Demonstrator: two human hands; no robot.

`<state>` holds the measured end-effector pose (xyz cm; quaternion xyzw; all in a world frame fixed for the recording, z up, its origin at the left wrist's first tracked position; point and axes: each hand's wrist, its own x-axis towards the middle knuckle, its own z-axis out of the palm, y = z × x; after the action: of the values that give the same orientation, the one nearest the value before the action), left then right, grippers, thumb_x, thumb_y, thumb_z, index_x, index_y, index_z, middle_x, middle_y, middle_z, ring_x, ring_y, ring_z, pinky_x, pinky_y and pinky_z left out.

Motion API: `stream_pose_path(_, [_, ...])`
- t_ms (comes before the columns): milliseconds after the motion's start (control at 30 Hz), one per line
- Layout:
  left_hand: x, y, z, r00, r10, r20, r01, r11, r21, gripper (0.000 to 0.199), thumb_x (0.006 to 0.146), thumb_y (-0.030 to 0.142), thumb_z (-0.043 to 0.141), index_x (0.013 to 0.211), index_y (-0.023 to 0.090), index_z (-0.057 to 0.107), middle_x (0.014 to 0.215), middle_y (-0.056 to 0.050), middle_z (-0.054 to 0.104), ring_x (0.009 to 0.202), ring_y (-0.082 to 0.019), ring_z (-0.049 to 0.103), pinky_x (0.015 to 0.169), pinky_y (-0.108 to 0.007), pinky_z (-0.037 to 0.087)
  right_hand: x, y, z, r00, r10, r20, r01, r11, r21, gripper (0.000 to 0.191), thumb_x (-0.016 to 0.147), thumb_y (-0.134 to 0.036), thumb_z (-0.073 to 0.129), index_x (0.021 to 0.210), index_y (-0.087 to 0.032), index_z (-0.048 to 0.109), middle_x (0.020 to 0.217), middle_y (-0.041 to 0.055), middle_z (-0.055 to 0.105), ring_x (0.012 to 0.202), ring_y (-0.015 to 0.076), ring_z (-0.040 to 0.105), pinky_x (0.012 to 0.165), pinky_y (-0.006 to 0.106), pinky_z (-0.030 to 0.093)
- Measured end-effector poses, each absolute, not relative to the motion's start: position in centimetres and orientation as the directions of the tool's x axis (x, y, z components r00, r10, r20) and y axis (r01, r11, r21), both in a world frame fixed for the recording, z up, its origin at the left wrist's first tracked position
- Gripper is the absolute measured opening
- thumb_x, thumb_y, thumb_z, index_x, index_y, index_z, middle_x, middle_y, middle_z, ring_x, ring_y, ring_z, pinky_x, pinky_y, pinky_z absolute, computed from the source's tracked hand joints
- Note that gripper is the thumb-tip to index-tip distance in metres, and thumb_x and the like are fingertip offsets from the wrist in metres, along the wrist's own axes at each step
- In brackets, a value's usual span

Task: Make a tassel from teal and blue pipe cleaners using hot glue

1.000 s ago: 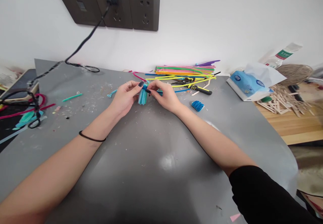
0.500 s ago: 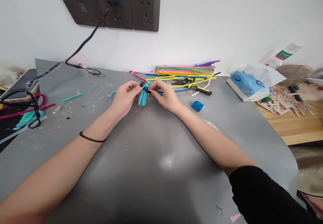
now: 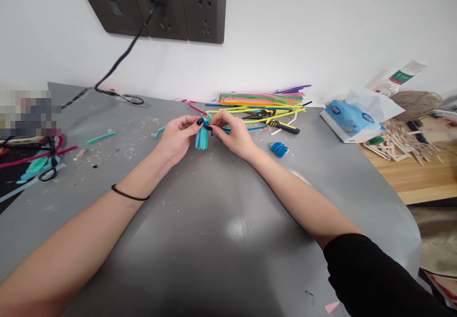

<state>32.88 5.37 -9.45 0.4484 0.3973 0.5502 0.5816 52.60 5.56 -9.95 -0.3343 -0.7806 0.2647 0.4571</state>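
Between my two hands hangs a bundle of light blue pipe cleaners [image 3: 202,141], bunched side by side. My left hand [image 3: 178,138] pinches its upper part between thumb and fingers. At the bundle's right side my right hand [image 3: 233,133] is closed on a black pipe cleaner [image 3: 210,128], a thin fuzzy piece touching the bundle. A blue pipe cleaner strip shows behind the right fingers. To the right of my right wrist lies a small blue pipe cleaner bundle [image 3: 279,149] on the grey table [image 3: 221,241].
Behind my hands lie multicoloured pipe cleaners [image 3: 262,99] and black-and-yellow pliers [image 3: 285,126]. A tissue pack [image 3: 352,119], twine ball [image 3: 416,104] and wooden sticks [image 3: 396,141] stand at the right. At the left, a black cable [image 3: 121,60] runs down from the wall sockets [image 3: 203,14].
Almost nothing differs. Both hands keep their grips on the bundle and the black piece, with only tiny finger shifts; the view has moved very slightly.
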Motion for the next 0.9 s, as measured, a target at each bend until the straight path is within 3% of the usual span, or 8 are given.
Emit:
stream_pose_path(233, [32.4, 5.5, -9.6, 0.195, 0.981, 0.01, -0.304, 0.051, 0.951, 0.044, 0.064, 0.048, 0.108, 0.087, 0.022, 0.081, 0.086, -0.005, 0.078, 0.082, -0.023, 0.074, 0.074, -0.039, 0.058, 52.6, 5.7, -10.2, -0.352, 0.788, 0.505, 0.28, 0.604, -0.746, 0.015, 0.109, -0.038, 0.061, 0.103, -0.024, 0.058, 0.096, 0.0032, 0.072, 0.085, 0.0183, 0.067, 0.088, 0.036, 0.06])
stream_pose_path(467, [32.6, 5.2, -8.9, 0.229, 0.973, -0.041, -0.315, 0.114, 0.942, 0.053, 0.052, 0.054, 0.111, 0.082, 0.02, 0.084, 0.081, -0.005, 0.077, 0.071, -0.017, 0.066, 0.064, -0.031, 0.051, 52.8, 5.9, -10.4, -0.373, 0.775, 0.511, 0.27, 0.617, -0.739, 0.015, 0.109, -0.036, 0.059, 0.102, -0.024, 0.057, 0.096, 0.003, 0.071, 0.087, 0.0181, 0.067, 0.09, 0.035, 0.059])
stream_pose_path(900, [32.2, 5.2, -8.4, 0.313, 0.939, -0.141, -0.297, 0.238, 0.925, 0.053, 0.04, 0.046, 0.114, 0.067, 0.019, 0.078, 0.07, -0.002, 0.069, 0.062, -0.013, 0.055, 0.057, -0.027, 0.041, 52.9, 5.9, -10.2, -0.4, 0.753, 0.522, 0.226, 0.633, -0.74, 0.008, 0.103, -0.027, 0.061, 0.096, -0.023, 0.059, 0.094, 0.0034, 0.073, 0.087, 0.0193, 0.068, 0.088, 0.035, 0.06])
